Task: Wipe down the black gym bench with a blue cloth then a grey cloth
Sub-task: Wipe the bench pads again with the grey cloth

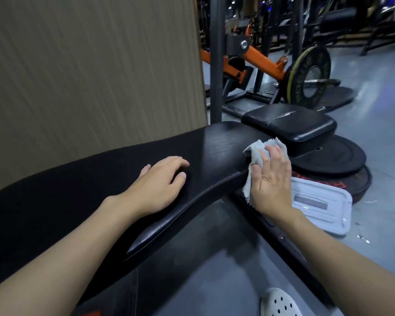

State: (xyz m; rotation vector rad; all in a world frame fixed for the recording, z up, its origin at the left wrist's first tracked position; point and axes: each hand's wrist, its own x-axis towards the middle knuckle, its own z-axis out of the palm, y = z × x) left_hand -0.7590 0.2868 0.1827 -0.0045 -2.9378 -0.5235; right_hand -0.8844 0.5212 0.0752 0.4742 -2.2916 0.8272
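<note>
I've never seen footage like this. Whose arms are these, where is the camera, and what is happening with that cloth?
There is no machine here. The arms belong to a person wearing a wide-angle camera on their head, so this one picture looks forward and down at their own hands.

The long dark surface is a black gym bench. The left hand rests on top of it and holds nothing. The right hand presses a grey cloth against the bench's side edge, with its fingers fairly straight.

Beyond the bench are a black seat pad and stacked weight plates. A white plastic tray lies on the floor. No blue cloth is in view.
</note>
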